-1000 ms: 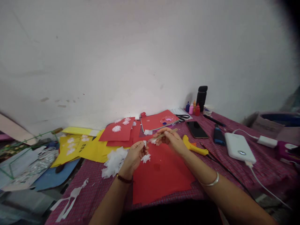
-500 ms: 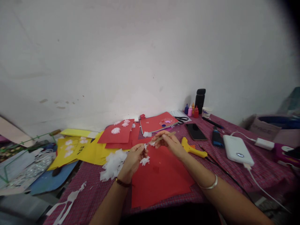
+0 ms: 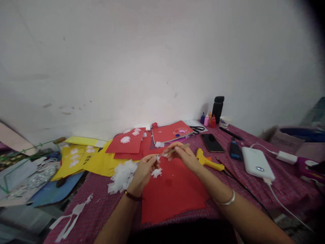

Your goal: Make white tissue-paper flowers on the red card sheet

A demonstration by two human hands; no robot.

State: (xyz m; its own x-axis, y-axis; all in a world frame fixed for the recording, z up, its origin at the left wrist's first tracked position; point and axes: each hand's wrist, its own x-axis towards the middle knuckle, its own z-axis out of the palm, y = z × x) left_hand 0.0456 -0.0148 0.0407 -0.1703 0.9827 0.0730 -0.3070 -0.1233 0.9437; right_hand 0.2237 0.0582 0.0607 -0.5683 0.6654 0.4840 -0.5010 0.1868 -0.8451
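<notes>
Taking the red sheet as the clock's centre, a pale, marked wall (image 3: 162, 67) fills the far side at 12 o'clock; below it the tabletop (image 3: 101, 206) lies under a checked cloth (image 3: 286, 183), creased enough towards 3 o'clock that small things may not sit flat. The red sheet (image 3: 175, 196) lies in front of the person, with yellow sheets (image 3: 99, 162) towards 10 o'clock and a red card (image 3: 119, 148) bearing white paper flowers towards 11. A power bank (image 3: 256, 161) lies near 3 o'clock, a phone (image 3: 212, 142) and a yellow glue gun (image 3: 214, 165) around 2, and a white paper pile (image 3: 123, 176) between 9 and 10. Over the sheet's far edge, towards 11 and 12 o'clock, the hands nearly meet: the left hand (image 3: 146, 166) pinches a scrap between thumb and forefinger, while the right hand (image 3: 183, 154) grips a thin stick (image 3: 185, 146) pencil-fashion. The stick looks light and stiff, best held near its middle; whether its tip touches the scrap I cannot tell. Smallest, the white scrap (image 3: 158, 158) sits at the left fingertips; it should be nearly weightless, soft and easily torn or crushed, so a gentle pinch at its base seems best
</notes>
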